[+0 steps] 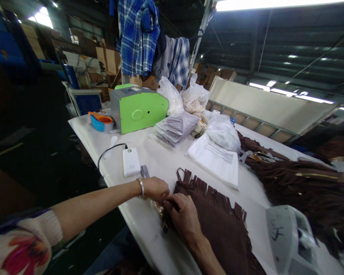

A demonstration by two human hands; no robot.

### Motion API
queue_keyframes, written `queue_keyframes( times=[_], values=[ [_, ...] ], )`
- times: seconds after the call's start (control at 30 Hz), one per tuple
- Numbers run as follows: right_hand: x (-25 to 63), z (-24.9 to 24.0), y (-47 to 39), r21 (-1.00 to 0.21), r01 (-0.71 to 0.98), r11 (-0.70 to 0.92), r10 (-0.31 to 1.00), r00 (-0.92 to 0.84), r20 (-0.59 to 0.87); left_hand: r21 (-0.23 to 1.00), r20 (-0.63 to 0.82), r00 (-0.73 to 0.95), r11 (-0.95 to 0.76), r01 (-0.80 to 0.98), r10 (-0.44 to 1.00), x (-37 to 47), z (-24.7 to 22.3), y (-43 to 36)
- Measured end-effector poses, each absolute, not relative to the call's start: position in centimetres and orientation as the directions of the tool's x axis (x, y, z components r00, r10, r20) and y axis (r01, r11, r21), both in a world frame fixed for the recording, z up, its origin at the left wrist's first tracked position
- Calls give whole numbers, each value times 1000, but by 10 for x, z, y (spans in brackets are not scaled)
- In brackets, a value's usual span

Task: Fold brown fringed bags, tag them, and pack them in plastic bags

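Observation:
A dark brown fringed fabric piece (218,225) lies on the white table, its cut strips pointing to the far side. At its left edge my hands meet, fingertips close together. My left hand (157,190), with a silver bangle at the wrist, is closed, its fingers curled down. My right hand (183,215) rests over the fabric edge with thumb and fingers pinched. Whatever is between the fingers of either hand is hidden. Just below them hangs a small shiny gold-coloured bunch (157,207), too blurred to name.
A white power bank (131,162) with a black cable lies left. Beyond are a green-and-grey machine (143,110), a tape roll (103,119), bagged pieces (177,124) and folded white bags (215,158). A grey dispenser (289,236) and brown fabric heap (304,187) stand right, near another person.

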State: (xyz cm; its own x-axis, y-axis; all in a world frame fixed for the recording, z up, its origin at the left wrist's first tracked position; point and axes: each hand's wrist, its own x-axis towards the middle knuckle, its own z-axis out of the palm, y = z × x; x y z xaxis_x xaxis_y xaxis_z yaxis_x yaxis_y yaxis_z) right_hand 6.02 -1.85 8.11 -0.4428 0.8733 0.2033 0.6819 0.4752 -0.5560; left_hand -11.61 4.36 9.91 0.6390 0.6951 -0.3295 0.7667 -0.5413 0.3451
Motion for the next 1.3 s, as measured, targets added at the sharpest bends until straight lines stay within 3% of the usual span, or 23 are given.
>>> queue_keyframes(
  times=[0.13,0.47,0.77,0.97,1.3],
  values=[
    [74,78,-29,-590,670,450,888,-403,219,452,-323,673,-516,727,666,-122,103,47],
    [112,54,-52,-523,732,436,898,-391,202,777,-279,729,-299,554,625,-122,106,51],
    [113,56,-44,-492,748,445,894,-403,194,822,-262,771,-284,493,581,-105,124,40],
    [132,56,-42,-501,752,427,903,-377,204,915,-261,883,-193,355,391,-76,136,25],
    [146,67,-42,-461,812,359,933,-322,159,922,-247,735,-79,378,631,-128,106,13]
  ],
)
